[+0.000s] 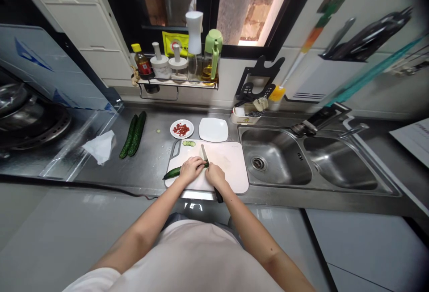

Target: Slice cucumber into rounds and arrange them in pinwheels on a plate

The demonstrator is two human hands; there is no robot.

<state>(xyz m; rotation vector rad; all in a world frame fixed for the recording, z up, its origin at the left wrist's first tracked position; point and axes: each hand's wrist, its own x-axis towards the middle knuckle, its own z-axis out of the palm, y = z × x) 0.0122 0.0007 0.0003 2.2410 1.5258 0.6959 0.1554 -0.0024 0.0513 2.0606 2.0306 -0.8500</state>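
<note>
My left hand (191,169) is closed over a dark green cucumber (172,173), which lies across the white cutting board (231,173). In my right hand (215,175) is a kitchen knife (203,152), its blade pointing away from me and its black handle end showing below the hand. The blade stands at the cucumber's right end, close to my left fingertips. Several thin cucumber slices (189,143) lie in a row at the board's upper left. Beyond the board are a white plate of chopped red pieces (181,129) and a bare white square plate (213,129).
Two whole cucumbers (133,134) and a crumpled white tissue (101,146) lie to the left. A double steel sink (276,158) adjoins the board on the right. Bottles and jars stand on a wall rack (177,82). A stove with a pot (25,113) is at far left.
</note>
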